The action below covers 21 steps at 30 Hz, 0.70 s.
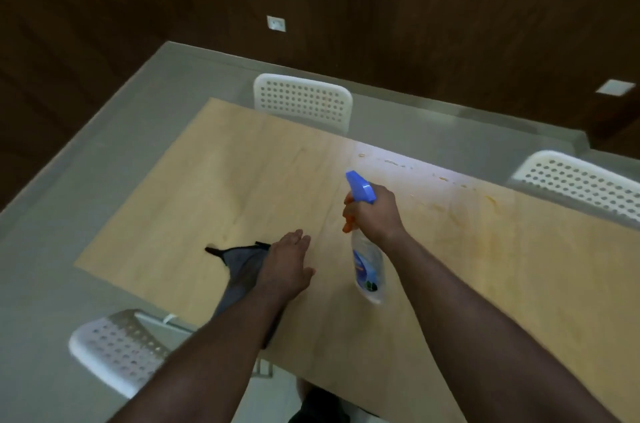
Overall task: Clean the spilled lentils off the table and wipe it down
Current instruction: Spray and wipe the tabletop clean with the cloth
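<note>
Our right hand [372, 215] grips the neck of the spray bottle [366, 249], fingers at the trigger, nozzle aimed toward the far edge of the table [207, 187]. Our left hand [285, 265] lies flat, fingers straight, pressing on the grey cloth [239, 265] near the left front edge.

Beyond the nozzle, ahead and to the right, a thin line of leftover lentils [398, 164] runs along the far edge, with yellowish smears [485, 235] nearer on the right. The right hand is closer to both.

We judge the spray comes first. The cloth must then travel rightward and away, across the bottle side.
</note>
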### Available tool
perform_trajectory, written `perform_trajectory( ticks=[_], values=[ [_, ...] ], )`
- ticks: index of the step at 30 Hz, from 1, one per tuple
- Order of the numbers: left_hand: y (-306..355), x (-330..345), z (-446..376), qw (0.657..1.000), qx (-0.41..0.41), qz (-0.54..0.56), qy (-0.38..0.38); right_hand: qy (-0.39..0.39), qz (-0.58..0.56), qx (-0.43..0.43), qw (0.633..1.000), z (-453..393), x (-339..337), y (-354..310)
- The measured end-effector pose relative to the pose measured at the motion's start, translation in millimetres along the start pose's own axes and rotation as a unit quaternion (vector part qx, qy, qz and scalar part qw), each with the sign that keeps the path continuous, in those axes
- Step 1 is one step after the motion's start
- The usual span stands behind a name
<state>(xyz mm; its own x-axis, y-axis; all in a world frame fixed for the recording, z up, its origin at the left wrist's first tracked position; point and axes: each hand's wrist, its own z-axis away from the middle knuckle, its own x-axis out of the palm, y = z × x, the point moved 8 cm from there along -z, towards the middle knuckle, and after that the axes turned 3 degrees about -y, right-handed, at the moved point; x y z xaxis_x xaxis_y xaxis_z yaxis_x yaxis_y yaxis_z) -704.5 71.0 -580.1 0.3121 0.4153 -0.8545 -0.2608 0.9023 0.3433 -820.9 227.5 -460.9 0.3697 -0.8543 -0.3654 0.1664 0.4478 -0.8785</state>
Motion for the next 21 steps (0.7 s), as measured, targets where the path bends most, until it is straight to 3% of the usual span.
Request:
perform_trajectory(
  ticks=[10, 16, 21],
  values=[
    [-93.0, -10.1, 34.7, 0.997, -0.068, 0.014, 0.016, -0.065, -0.092, -0.172, 0.979, -51.0, 113.1, -88.0],
    [-115.9, -4.2, 39.5, 0.997, -0.069, 0.017, 0.015, -0.117, -0.099, -0.188, 0.970, -63.8, 173.2, -101.1],
    [-119.5, 1.9, 37.0, 0.998, -0.056, 0.008, 0.019, -0.126, -0.079, -0.195, 0.969, -61.0, 183.9, -92.6]
  ],
)
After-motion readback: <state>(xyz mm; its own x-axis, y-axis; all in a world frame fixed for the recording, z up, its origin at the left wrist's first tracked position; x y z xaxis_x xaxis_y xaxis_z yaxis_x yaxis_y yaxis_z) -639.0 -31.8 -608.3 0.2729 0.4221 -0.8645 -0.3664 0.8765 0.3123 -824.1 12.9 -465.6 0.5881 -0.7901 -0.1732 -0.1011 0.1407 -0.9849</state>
